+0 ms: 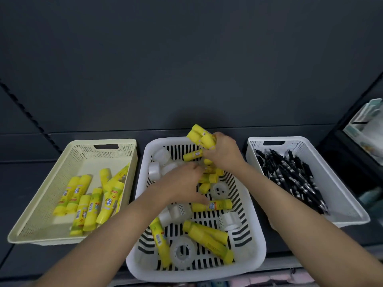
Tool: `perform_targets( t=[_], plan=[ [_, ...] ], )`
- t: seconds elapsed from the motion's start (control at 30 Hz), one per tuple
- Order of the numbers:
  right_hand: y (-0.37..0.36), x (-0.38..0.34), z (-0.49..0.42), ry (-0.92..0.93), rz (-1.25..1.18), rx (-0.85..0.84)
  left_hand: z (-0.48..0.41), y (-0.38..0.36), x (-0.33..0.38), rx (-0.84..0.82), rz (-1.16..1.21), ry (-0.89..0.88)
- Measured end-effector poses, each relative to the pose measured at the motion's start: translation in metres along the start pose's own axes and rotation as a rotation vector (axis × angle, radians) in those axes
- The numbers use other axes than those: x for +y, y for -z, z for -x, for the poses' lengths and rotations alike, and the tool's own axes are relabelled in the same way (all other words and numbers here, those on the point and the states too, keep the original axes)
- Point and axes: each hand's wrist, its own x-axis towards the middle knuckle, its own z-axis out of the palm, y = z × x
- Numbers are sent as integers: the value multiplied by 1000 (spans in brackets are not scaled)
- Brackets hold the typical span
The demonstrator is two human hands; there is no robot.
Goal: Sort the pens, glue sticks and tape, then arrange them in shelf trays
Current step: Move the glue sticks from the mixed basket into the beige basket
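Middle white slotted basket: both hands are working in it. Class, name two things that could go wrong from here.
1. The right hand grips several yellow glue sticks at once above the white slotted basket; one may slip and fall.
2. The left hand digs among clear tape rolls, so a roll could get carried into the cream perforated tray with the glue.

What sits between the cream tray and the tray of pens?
The white slotted basket, holding glue sticks and tape rolls, per the head view.
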Motion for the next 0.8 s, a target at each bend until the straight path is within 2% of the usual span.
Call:
perform_targets(
  t=[0.13,0.2,0.33,0.57,0.7,0.8],
  plan=[
    [9,3,7,-57,-133,15,-13,-12,15,-70,-282,52],
    [10,5,11,-48,-163,30,-16,-17,19,-45,-326,33],
    [10,5,15,-64,-254,38,-19,-19,18,-56,-177,11],
    [12,5,15,-190,-489,26,-14,-22,10,-138,-262,-70],
    [11,3,18,-212,-499,18,-12,-16,8,-111,-258,-117],
    [12,-1,18,-203,-482,20,-3,-3,12,-53,-119,-143]
  ],
)
